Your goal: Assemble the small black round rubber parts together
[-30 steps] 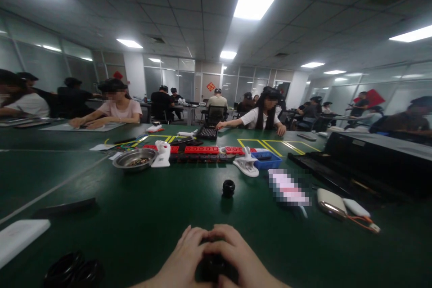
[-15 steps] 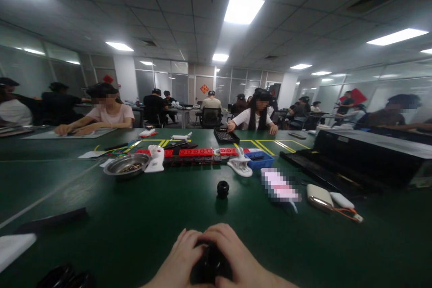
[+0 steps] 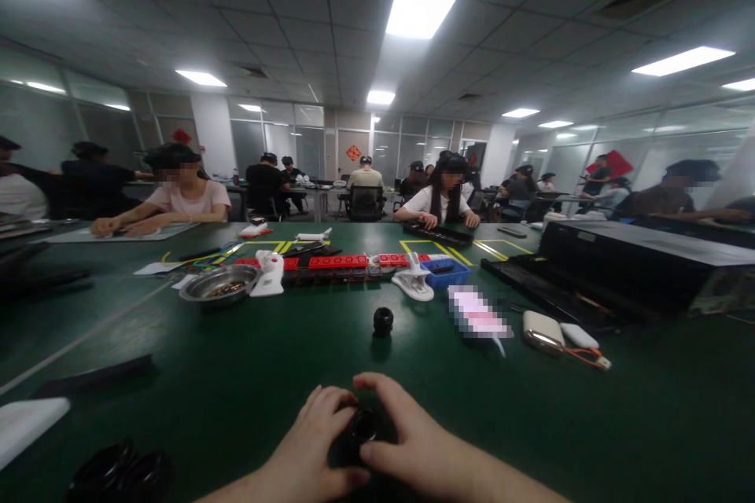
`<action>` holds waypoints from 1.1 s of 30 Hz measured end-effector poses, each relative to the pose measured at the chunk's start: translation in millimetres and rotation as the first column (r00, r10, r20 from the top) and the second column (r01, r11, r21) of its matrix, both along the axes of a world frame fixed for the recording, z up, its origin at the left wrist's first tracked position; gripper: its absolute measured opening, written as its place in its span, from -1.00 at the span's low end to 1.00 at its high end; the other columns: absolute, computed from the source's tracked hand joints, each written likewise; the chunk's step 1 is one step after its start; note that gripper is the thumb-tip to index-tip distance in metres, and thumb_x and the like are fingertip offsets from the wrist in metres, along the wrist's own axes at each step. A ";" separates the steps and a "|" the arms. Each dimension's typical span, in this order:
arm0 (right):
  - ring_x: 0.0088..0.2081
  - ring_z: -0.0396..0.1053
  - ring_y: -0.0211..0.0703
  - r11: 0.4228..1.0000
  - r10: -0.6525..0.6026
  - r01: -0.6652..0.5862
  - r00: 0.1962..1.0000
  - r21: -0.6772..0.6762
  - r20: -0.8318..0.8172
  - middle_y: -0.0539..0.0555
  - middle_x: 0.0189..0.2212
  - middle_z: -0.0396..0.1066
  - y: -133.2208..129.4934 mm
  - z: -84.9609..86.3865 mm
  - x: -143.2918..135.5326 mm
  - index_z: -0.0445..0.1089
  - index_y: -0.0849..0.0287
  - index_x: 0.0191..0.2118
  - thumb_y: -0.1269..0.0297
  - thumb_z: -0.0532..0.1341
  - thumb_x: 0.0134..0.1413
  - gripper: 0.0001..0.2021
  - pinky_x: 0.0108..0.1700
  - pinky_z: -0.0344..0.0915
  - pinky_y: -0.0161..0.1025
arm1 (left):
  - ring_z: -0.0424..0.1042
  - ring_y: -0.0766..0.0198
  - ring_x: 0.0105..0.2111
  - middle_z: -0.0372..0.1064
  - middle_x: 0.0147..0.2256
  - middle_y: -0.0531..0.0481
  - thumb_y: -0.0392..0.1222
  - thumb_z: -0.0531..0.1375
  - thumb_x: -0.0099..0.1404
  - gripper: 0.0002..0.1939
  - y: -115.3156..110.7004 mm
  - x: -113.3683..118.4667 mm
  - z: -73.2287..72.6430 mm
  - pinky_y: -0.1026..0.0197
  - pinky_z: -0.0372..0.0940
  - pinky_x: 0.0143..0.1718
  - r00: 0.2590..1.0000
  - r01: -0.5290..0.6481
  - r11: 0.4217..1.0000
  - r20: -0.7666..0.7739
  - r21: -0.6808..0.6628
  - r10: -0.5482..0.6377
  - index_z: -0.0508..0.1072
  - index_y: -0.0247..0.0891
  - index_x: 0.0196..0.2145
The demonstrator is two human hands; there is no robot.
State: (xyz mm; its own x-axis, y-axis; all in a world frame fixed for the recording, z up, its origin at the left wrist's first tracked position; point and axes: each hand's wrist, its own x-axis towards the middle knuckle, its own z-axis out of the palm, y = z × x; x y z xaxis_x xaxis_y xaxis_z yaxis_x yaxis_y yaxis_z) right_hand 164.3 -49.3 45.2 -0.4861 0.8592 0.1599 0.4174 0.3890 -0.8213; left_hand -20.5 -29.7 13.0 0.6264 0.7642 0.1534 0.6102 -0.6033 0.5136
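Observation:
A glossy black ring-shaped part point(image 3: 362, 426) with a hollow centre sits low between my two hands, close to the table's near edge. My left hand point(image 3: 312, 440) curls round its left side, fingers bent over the far side. On its right, my right hand point(image 3: 416, 440) has the thumb against the rim and the index finger arched above; its other fingers are hidden. Farther out, a similar black part point(image 3: 383, 321) stands on the green table point(image 3: 236, 377). More glossy black rings point(image 3: 121, 471) lie at the lower left.
A metal bowl point(image 3: 219, 284) of small pieces, a white clamp point(image 3: 414, 279), red strips point(image 3: 337, 262) and a blue tray point(image 3: 443, 273) line the middle. A power bank point(image 3: 543, 332) and a large black case point(image 3: 637, 267) are rightward. Co-workers point(image 3: 440, 200) sit opposite.
My right hand has loosened, its index finger lifting away from the part and its grasp widening. The view has shifted slightly. A co-worker opposite has tilted the black tray.

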 end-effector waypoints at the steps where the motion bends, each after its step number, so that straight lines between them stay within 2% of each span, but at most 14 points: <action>1: -0.08 0.20 -0.01 0.998 -0.061 0.060 0.997 0.026 0.052 0.15 -0.09 0.21 -0.5 -0.2 -1.2 0.15 0.18 -0.02 0.37 0.28 -0.26 -0.43 -0.05 0.15 -0.10 | 0.20 0.01 -0.08 0.25 -0.11 -0.05 0.04 0.26 0.01 -0.59 -0.8 0.3 0.9 -0.15 -0.11 0.09 1.000 0.003 1.000 -0.001 -0.001 -0.003 0.40 -0.14 -0.19; 3: -0.20 0.22 -0.03 0.986 -0.133 0.115 0.979 0.119 0.152 0.08 -0.24 0.25 -0.7 -0.7 -3.9 0.23 0.18 -0.20 0.28 0.34 -0.34 -0.53 -0.15 0.20 -0.13 | 0.21 0.01 -0.09 0.25 -0.12 -0.06 0.06 0.23 0.04 -0.61 -1.7 1.0 1.9 -0.15 -0.11 0.09 1.000 0.005 1.000 -0.001 0.004 -0.005 0.40 -0.15 -0.19; 5: -0.23 0.21 -0.06 0.979 -0.129 0.096 0.976 0.182 0.178 0.03 -0.30 0.23 0.0 -1.0 -5.2 0.25 0.16 -0.31 0.33 0.32 -0.34 -0.64 -0.18 0.20 -0.16 | 0.21 0.02 -0.09 0.26 -0.13 -0.05 0.01 0.25 0.03 -0.62 -1.8 1.5 2.0 -0.13 -0.10 0.09 1.000 -0.003 1.000 0.000 0.006 0.003 0.40 -0.14 -0.19; 7: -0.15 0.20 -0.07 0.984 -0.022 0.000 0.993 0.180 0.117 0.05 -0.24 0.22 1.1 -1.0 -4.1 0.26 0.15 -0.29 0.46 0.23 -0.28 -0.70 -0.12 0.18 -0.18 | 0.20 0.03 -0.08 0.26 -0.11 -0.03 -0.03 0.27 0.00 -0.58 -1.3 1.3 1.6 -0.12 -0.10 0.09 1.000 -0.010 1.000 0.007 0.002 0.010 0.37 -0.11 -0.15; 10: 0.00 0.13 -0.08 0.980 0.150 -0.149 0.989 0.130 -0.001 0.10 -0.06 0.16 1.9 -1.2 0.1 0.22 0.15 -0.09 0.57 0.13 -0.27 -0.51 0.02 0.08 -0.18 | 0.18 0.03 -0.07 0.24 -0.09 -0.01 -0.03 0.28 -0.01 -0.55 -0.4 0.1 1.5 -0.12 -0.11 0.09 1.000 0.004 1.000 0.008 -0.010 -0.004 0.36 -0.09 -0.12; 13: -0.01 0.13 -0.05 0.992 0.066 -0.067 0.998 0.111 0.010 0.13 -0.04 0.15 1.6 -3.5 1.1 0.11 0.18 0.01 0.47 0.21 -0.21 -0.44 0.02 0.08 -0.14 | 0.18 0.03 -0.08 0.23 -0.09 -0.03 -0.04 0.28 -0.01 -0.61 0.0 -0.5 2.2 -0.12 -0.07 0.07 1.000 0.010 1.000 -0.007 -0.015 -0.010 0.39 -0.12 -0.19; 16: -0.19 0.20 -0.04 0.984 -0.107 0.088 0.987 0.156 0.122 0.08 -0.21 0.23 1.6 -6.0 -2.3 0.19 0.18 -0.15 0.30 0.31 -0.27 -0.53 -0.14 0.19 -0.13 | 0.19 0.04 -0.10 0.23 -0.12 -0.03 -0.02 0.24 0.04 -0.64 0.0 -0.2 2.8 -0.08 -0.02 0.04 1.000 0.018 1.000 0.002 -0.006 -0.018 0.38 -0.14 -0.19; 18: -0.23 0.20 -0.06 0.972 -0.156 0.122 0.974 0.203 0.161 0.05 -0.29 0.22 2.0 -5.9 -4.1 0.23 0.17 -0.27 0.31 0.31 -0.29 -0.63 -0.19 0.20 -0.14 | 0.19 0.05 -0.10 0.23 -0.13 -0.03 -0.04 0.25 0.03 -0.63 -0.1 0.1 2.6 -0.08 -0.02 0.04 1.000 0.014 1.000 0.001 -0.002 -0.014 0.38 -0.14 -0.18; 20: -0.17 0.19 -0.07 0.976 -0.070 0.038 0.988 0.214 0.140 0.05 -0.26 0.22 2.5 -4.4 -3.7 0.26 0.17 -0.29 0.43 0.25 -0.25 -0.71 -0.12 0.18 -0.16 | 0.19 0.04 -0.10 0.23 -0.13 -0.03 -0.07 0.26 0.01 -0.61 -0.4 0.2 2.3 -0.08 -0.03 0.05 1.000 0.010 1.000 -0.010 0.008 -0.010 0.38 -0.15 -0.16; 23: -0.02 0.14 -0.09 0.977 0.136 -0.144 0.989 0.158 0.060 0.09 -0.10 0.19 3.3 -2.5 -0.6 0.22 0.16 -0.10 0.57 0.13 -0.25 -0.53 0.02 0.08 -0.16 | 0.18 0.04 -0.08 0.23 -0.11 -0.04 -0.05 0.28 0.01 -0.57 -1.2 -0.5 2.2 -0.09 -0.07 0.06 1.000 0.016 0.999 -0.014 0.039 -0.016 0.37 -0.16 -0.14; 24: 0.00 0.13 -0.08 0.980 0.140 -0.145 0.989 0.137 0.045 0.11 -0.06 0.17 3.6 -2.6 0.1 0.17 0.16 -0.04 0.57 0.13 -0.23 -0.49 0.05 0.06 -0.15 | 0.17 0.04 -0.08 0.22 -0.10 -0.04 -0.04 0.29 0.00 -0.57 -1.5 -0.9 2.3 -0.08 -0.06 0.06 1.000 0.018 0.999 -0.013 0.046 -0.017 0.37 -0.17 -0.15; 26: -0.03 0.15 -0.05 0.991 0.041 -0.048 0.997 0.123 0.063 0.14 -0.07 0.18 3.8 -3.8 -0.1 0.12 0.19 -0.01 0.49 0.18 -0.19 -0.49 0.02 0.09 -0.10 | 0.17 0.05 -0.08 0.23 -0.11 -0.04 -0.05 0.29 0.00 -0.60 -2.1 -1.5 2.8 -0.06 -0.01 0.04 1.000 0.010 0.998 -0.007 0.054 -0.010 0.38 -0.18 -0.18; 30: -0.21 0.21 -0.03 0.972 -0.144 0.104 0.972 0.208 0.186 0.09 -0.28 0.25 3.7 -5.5 -5.1 0.24 0.20 -0.26 0.31 0.29 -0.23 -0.67 -0.16 0.20 -0.09 | 0.19 0.06 -0.11 0.24 -0.14 -0.03 -0.06 0.28 0.01 -0.62 -1.9 -2.1 2.9 -0.05 0.00 0.03 1.000 -0.003 0.998 0.002 0.064 0.003 0.38 -0.17 -0.20; 33: -0.15 0.21 -0.05 0.977 -0.024 -0.011 0.987 0.214 0.159 0.09 -0.24 0.25 4.1 -3.2 -5.9 0.28 0.19 -0.27 0.45 0.21 -0.20 -0.74 -0.09 0.18 -0.11 | 0.19 0.04 -0.09 0.24 -0.13 -0.04 -0.04 0.28 0.00 -0.55 -0.6 -2.5 1.6 -0.11 -0.06 0.06 1.000 0.011 0.998 -0.011 0.055 -0.010 0.35 -0.17 -0.14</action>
State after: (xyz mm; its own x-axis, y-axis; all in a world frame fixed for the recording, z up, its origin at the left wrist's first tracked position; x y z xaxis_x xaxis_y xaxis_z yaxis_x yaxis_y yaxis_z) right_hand 158.4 -45.2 42.1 -0.5151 0.8165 0.2608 0.5396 0.5454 -0.6414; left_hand -23.0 -30.3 14.6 0.6362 0.7481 0.1885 0.6086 -0.6369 0.4732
